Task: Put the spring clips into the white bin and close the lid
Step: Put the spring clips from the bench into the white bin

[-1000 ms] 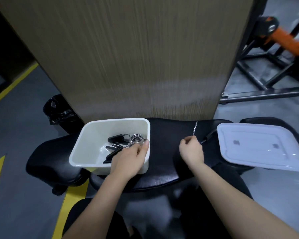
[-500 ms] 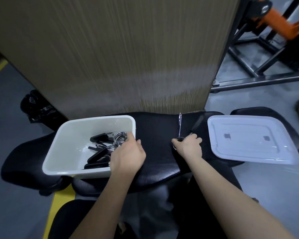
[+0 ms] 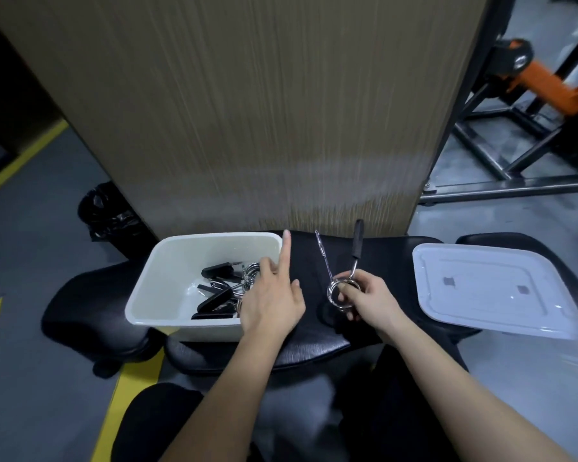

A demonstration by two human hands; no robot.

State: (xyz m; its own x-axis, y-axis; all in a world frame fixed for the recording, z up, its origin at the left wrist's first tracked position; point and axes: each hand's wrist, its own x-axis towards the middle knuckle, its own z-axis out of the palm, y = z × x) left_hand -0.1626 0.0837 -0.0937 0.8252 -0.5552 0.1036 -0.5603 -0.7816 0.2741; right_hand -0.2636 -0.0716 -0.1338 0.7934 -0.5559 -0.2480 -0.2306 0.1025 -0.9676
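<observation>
The white bin [image 3: 167,261] stands open on the black padded bench [image 3: 307,348], with several chrome spring clips [image 3: 224,288] with black handles inside it. My left hand [image 3: 272,305] rests over the bin's right rim, fingers spread, index finger pointing up, holding nothing. My right hand [image 3: 367,303] grips the coil of one spring clip [image 3: 339,278] above the bench, its bare arm and black-handled arm sticking up. The white lid [image 3: 494,288] lies flat to the right on another black pad.
A tall wood-grain panel [image 3: 247,111] rises right behind the bench. A black bag [image 3: 109,211] sits on the floor at left near yellow floor lines. Black metal frames and orange equipment [image 3: 541,78] stand at the upper right.
My right hand has lifted the clip off the bench and turned it so both arms point up. My left hand has let go inside the bin and spread its fingers.
</observation>
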